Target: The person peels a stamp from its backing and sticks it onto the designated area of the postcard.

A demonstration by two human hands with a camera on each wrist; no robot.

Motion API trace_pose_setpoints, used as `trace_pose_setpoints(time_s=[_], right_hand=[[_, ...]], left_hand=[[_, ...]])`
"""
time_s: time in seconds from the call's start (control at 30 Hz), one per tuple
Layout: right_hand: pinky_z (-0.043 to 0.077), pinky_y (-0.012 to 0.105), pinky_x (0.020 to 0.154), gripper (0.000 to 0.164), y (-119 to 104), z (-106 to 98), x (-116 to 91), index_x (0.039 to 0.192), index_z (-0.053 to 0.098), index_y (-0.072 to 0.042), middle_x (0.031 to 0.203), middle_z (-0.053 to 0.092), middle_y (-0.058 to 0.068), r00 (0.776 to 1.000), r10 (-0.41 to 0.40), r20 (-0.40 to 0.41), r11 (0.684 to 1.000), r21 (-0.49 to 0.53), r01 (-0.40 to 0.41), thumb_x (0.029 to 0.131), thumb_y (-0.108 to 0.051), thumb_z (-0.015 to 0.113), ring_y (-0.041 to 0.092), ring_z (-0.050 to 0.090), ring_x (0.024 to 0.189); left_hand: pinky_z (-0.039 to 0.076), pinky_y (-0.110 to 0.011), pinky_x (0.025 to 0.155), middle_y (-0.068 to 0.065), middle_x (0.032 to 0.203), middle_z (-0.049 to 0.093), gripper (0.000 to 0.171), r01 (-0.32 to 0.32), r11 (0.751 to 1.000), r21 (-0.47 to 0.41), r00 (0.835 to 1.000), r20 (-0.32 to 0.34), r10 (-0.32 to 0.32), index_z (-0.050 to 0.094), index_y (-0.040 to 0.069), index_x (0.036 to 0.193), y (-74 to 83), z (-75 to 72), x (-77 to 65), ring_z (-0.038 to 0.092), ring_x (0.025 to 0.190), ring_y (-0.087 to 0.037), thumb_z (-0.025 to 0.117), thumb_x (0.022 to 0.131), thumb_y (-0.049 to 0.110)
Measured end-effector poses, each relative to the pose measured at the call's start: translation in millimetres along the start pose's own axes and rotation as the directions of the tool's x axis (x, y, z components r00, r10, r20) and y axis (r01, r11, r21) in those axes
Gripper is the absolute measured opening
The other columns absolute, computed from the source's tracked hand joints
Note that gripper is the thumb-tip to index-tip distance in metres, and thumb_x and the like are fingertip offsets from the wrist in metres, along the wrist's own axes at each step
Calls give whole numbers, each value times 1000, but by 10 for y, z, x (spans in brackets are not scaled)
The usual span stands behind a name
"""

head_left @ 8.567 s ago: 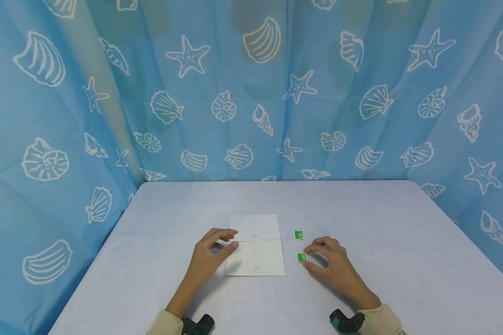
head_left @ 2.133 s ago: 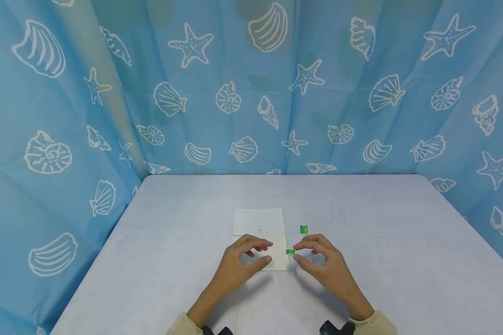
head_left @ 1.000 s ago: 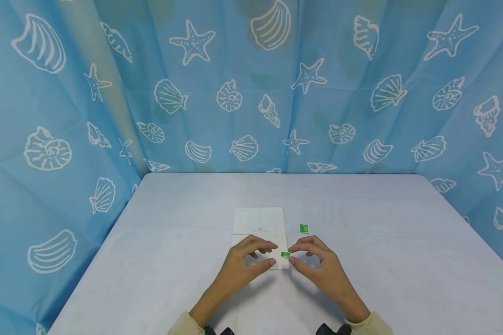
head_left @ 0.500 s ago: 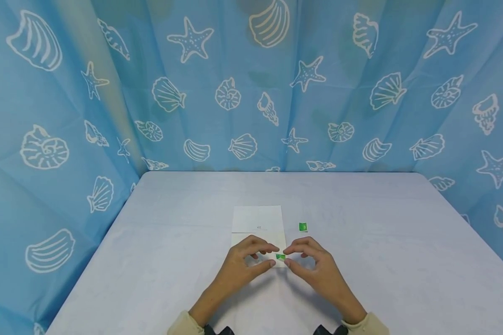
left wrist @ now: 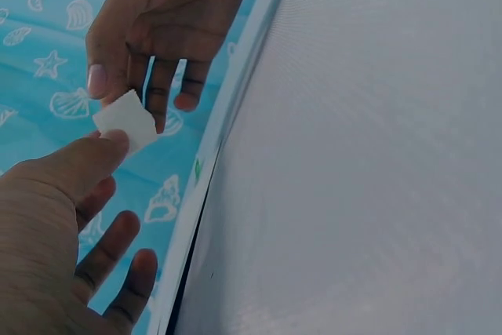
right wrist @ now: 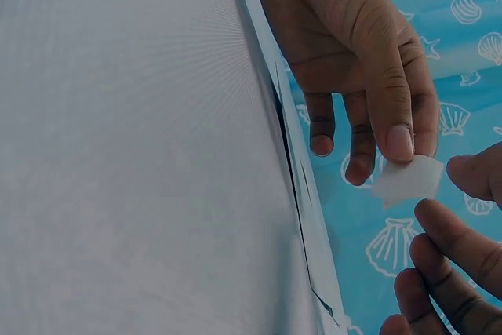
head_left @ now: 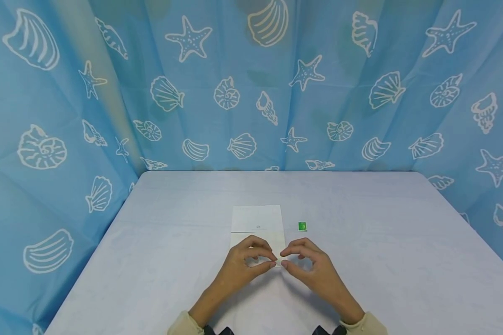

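Small white paper square (right wrist: pixel 416 180) edge-pinched by left hand (head_left: pixel 236 264), head-view lower centre, likely sparing face; right hand (head_left: pixel 319 268) poised, fingers parted.

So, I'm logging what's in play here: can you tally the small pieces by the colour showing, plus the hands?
Green piece, lying on the table: 1
Pale piece, pinched by the left hand: 1
Hands, counting the left and the right hand: 2
Total: 4
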State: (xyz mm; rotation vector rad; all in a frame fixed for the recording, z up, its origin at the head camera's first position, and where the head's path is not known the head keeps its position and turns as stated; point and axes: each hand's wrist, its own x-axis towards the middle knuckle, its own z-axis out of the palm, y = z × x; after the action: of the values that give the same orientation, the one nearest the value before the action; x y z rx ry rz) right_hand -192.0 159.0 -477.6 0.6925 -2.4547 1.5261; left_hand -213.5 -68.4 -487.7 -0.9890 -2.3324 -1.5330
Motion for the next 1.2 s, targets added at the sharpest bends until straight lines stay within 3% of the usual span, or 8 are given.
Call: trace_pose_setpoints(time_s=[0.17,0.37,0.67,0.8,0.97,1.2], right_hand=[[50,40,86,18,-7,6,-2,108,74,-14,116,63,0,1000,0,4,1000,-10,0,92,-23,75,16,58,106],[50,39,84,18,0,-4,-2,107,74,-15,115,61,-8,1000,4,-7,1000,-26,-4,92,-24,76,14,58,104],[52,37,82,8,21,0,-5,98,72,-21,110,65,4,998,-70,-4,997,-37,70,91,-18,76,13,60,99],[51,36,83,6,19,-14,-6,95,71,-26,109,66,3,1000,-20,-11,999,-40,19,92,-22,75,12,60,98],[51,37,84,4,9,-37,-3,96,72,-24,111,66,2,999,31,-13,999,-31,-31,93,-22,74,12,59,100],[52,38,82,2,-2,-50,-1,95,72,-21,110,67,3,998,51,-29,999,-14,-51,95,-19,72,13,60,98]], left_hand=[[55,-29,76,9,113,61,8,-22,999,24,1000,-7,22,78,16,97,5,-2,5,60,98,-10,78,89,18],[56,-30,78,9,113,61,6,-13,999,31,1000,-6,13,76,15,96,23,-7,13,60,103,-11,76,90,17],[56,-30,78,9,112,61,6,-10,999,33,1000,-11,10,76,13,96,32,-5,9,60,100,-11,76,91,17],[55,-31,79,10,111,62,8,9,1000,16,1000,-10,-9,76,16,97,32,-1,9,60,100,-11,77,90,18],[54,-32,80,13,110,62,6,47,999,-1,999,-2,-47,76,20,96,41,-2,6,60,101,-11,77,90,20],[55,-31,80,13,109,63,4,52,999,-12,999,2,-52,76,19,95,32,4,7,60,101,-11,77,91,20]])
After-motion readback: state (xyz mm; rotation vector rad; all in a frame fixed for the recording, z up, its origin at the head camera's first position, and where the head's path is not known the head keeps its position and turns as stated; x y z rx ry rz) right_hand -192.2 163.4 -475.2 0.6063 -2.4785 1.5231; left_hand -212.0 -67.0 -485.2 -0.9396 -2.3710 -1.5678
